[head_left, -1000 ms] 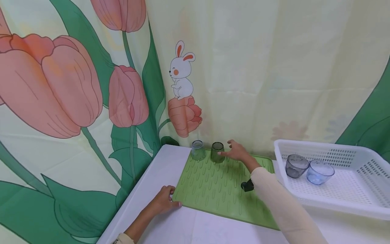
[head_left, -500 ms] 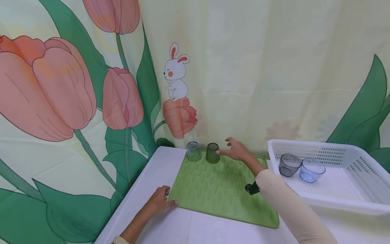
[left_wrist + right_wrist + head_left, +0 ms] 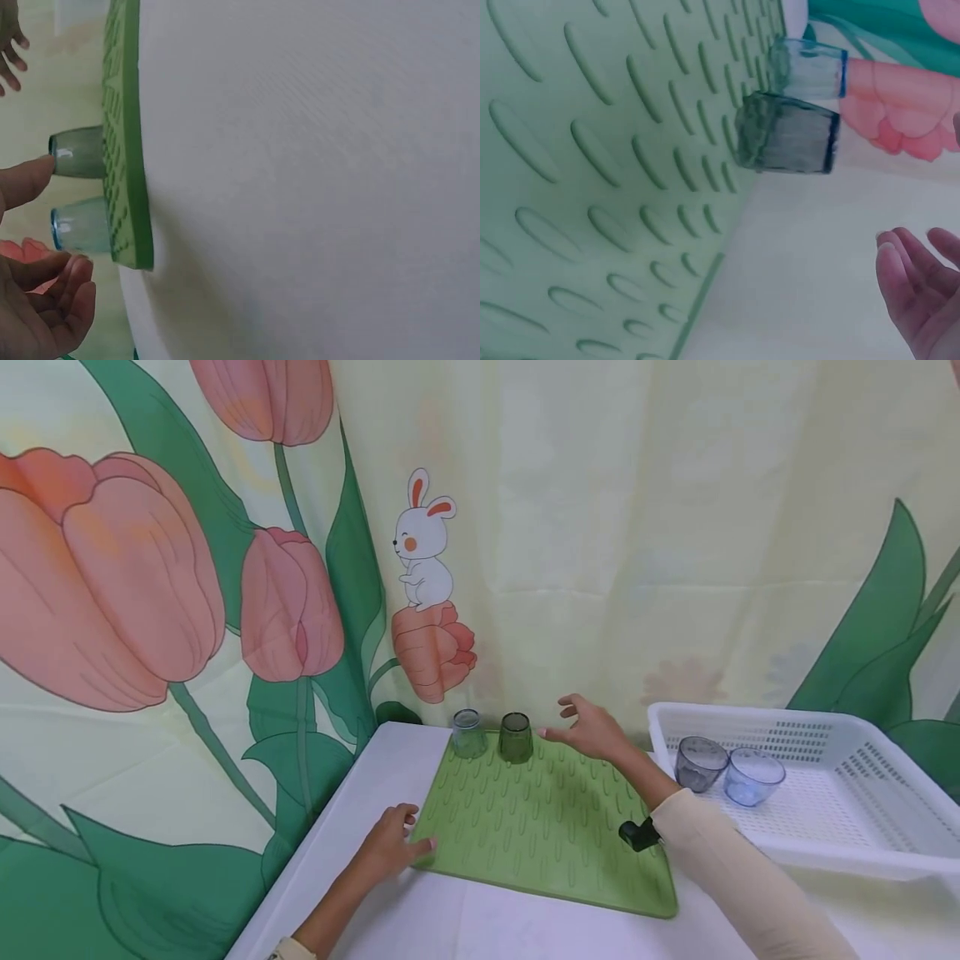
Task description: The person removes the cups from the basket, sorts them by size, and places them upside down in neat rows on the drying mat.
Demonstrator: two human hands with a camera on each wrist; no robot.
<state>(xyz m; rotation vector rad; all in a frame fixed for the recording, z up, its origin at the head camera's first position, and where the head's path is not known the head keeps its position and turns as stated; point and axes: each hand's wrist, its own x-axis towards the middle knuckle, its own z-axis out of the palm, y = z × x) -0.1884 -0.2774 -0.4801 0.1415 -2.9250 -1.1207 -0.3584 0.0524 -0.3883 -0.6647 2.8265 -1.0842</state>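
Right hand (image 3: 592, 732) farther from dark glass (image 3: 516, 740); thumb outstretched

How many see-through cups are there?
4: a clear bluish cup and a dark green cup on the green mat, a gray cup and a light blue cup in the white basket. More could be hidden inside.

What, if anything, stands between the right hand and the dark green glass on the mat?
Nothing visible does. In the head and right wrist views, only a gap separates the right hand from the dark green glass. The paler glass stands on its far side, away from the hand.
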